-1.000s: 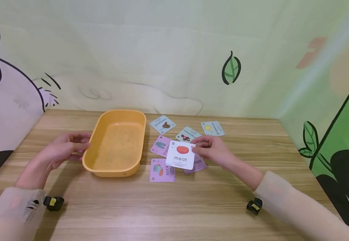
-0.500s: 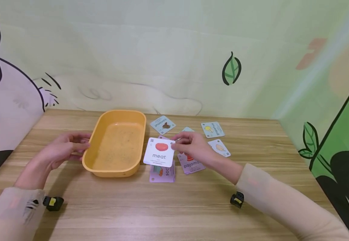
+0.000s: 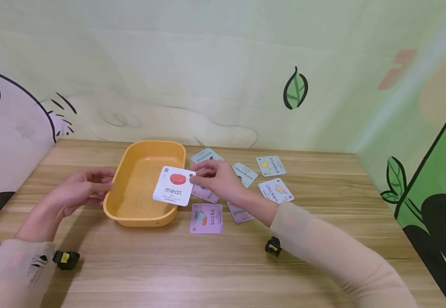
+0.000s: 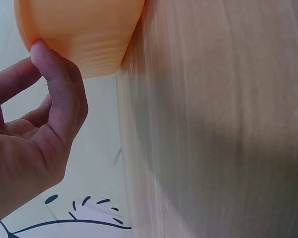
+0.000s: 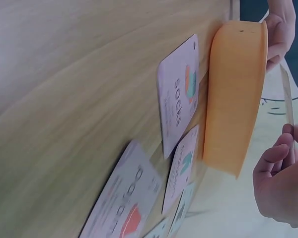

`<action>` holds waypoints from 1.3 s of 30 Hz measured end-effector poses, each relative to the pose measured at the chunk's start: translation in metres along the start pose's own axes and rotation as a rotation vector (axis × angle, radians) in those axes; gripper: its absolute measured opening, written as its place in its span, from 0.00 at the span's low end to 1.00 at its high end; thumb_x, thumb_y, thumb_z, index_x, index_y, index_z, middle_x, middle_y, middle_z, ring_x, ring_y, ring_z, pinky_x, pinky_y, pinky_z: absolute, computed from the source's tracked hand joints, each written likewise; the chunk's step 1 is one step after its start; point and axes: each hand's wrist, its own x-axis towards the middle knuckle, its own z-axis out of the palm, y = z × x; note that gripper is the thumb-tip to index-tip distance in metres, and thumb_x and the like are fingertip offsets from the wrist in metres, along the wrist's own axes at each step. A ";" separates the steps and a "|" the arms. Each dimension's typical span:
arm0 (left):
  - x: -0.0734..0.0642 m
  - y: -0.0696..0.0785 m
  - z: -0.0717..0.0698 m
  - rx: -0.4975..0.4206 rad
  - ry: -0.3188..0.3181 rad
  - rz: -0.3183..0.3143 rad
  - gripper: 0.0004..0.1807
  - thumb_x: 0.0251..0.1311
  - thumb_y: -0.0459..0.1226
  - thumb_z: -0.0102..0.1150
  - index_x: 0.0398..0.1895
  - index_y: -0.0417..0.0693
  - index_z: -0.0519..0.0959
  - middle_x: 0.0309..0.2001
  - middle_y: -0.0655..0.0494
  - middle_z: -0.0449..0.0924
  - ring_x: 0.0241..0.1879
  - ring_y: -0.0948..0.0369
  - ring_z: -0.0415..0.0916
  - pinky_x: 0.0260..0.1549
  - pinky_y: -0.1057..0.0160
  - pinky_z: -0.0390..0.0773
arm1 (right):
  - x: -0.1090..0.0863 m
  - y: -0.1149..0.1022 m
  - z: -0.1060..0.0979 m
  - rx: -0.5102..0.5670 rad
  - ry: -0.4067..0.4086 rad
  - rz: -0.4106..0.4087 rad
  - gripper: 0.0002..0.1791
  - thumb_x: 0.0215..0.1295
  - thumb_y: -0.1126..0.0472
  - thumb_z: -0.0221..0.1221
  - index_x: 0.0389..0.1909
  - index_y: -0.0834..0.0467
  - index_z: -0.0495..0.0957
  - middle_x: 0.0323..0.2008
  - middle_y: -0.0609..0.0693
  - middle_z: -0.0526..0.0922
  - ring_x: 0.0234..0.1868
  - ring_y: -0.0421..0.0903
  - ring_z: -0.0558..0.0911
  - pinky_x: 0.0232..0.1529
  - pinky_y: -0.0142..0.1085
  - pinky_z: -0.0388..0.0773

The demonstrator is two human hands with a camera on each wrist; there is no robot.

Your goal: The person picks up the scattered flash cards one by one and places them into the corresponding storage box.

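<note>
A white card marked "meat" (image 3: 173, 188), with a red drawing, is pinched at its right edge by the thumb and fingers of my right hand (image 3: 221, 179). It hangs tilted over the right side of a yellow-orange plastic bin (image 3: 146, 222) and partly hides it. My left hand (image 3: 78, 188) holds the bin's left rim, its fingers bent in the left wrist view. Just right of the bin lie purple cards, among them a socks card (image 3: 206, 219) and a pajama card (image 5: 121, 198), partly covered in the head view by the right arm.
Blue cards lie farther back: coconut (image 3: 203, 155), mangosteen (image 3: 246, 173), grapefruit (image 3: 271, 166) and chicken (image 3: 276, 191). The wooden table (image 3: 161, 273) meets a painted wall (image 3: 227, 77) behind. A black wrist camera (image 3: 66, 259) sits by the left sleeve.
My right hand has carried the meat card leftward, from above the other cards to over the bin's right side. The chicken card has come into view. My left hand stays at the bin.
</note>
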 end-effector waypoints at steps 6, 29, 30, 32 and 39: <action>0.001 -0.004 -0.002 -0.009 -0.004 -0.007 0.34 0.76 0.34 0.54 0.76 0.26 0.53 0.57 0.38 0.70 0.43 0.59 0.80 0.43 0.58 0.85 | 0.007 -0.003 0.019 0.031 -0.024 -0.071 0.15 0.66 0.64 0.69 0.52 0.60 0.84 0.35 0.46 0.89 0.40 0.47 0.86 0.36 0.29 0.79; 0.001 -0.004 -0.004 -0.044 -0.016 -0.002 0.34 0.76 0.34 0.54 0.76 0.26 0.53 0.55 0.43 0.73 0.43 0.60 0.80 0.43 0.58 0.85 | 0.019 0.004 0.050 -0.130 0.004 -0.162 0.10 0.65 0.62 0.70 0.46 0.58 0.87 0.31 0.43 0.85 0.31 0.40 0.80 0.33 0.30 0.80; 0.001 -0.004 -0.004 -0.045 -0.017 -0.004 0.34 0.76 0.34 0.54 0.76 0.26 0.53 0.54 0.43 0.73 0.43 0.60 0.80 0.43 0.58 0.85 | 0.019 0.004 0.051 -0.136 0.005 -0.166 0.09 0.65 0.63 0.70 0.46 0.58 0.87 0.31 0.43 0.84 0.31 0.40 0.80 0.33 0.29 0.79; 0.001 -0.004 -0.004 -0.044 -0.018 -0.005 0.34 0.76 0.34 0.54 0.76 0.26 0.53 0.55 0.43 0.73 0.43 0.60 0.80 0.43 0.58 0.85 | 0.019 0.005 0.052 -0.152 0.007 -0.176 0.09 0.65 0.63 0.70 0.45 0.59 0.87 0.31 0.43 0.83 0.30 0.39 0.79 0.32 0.28 0.78; 0.001 -0.003 -0.003 -0.036 -0.015 -0.014 0.35 0.76 0.34 0.54 0.76 0.27 0.52 0.57 0.40 0.72 0.43 0.60 0.80 0.44 0.58 0.85 | 0.019 0.009 0.054 -0.182 0.024 -0.198 0.13 0.63 0.64 0.72 0.47 0.63 0.86 0.35 0.51 0.81 0.31 0.39 0.76 0.32 0.27 0.75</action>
